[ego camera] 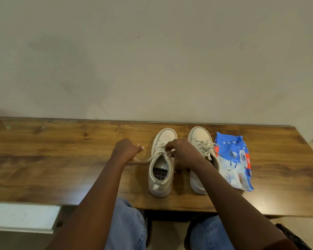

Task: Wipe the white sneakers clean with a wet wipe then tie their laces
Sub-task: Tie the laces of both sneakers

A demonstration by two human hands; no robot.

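Two white sneakers stand side by side on the wooden table (61, 159), toes toward the wall. The left sneaker (161, 179) has loose laces; one lace end (145, 161) runs out to the left across the table. My left hand (126, 150) is closed on that lace, pulled left of the shoe. My right hand (182, 150) pinches the other lace over the left sneaker's tongue. The right sneaker (199, 138) shows a tied bow (205, 147) and is partly hidden by my right forearm.
A blue pack of wet wipes (235, 159) lies just right of the right sneaker. A plain wall rises directly behind the table. The table's right corner is at the far right. My knees in blue jeans (126, 228) sit under the near edge.
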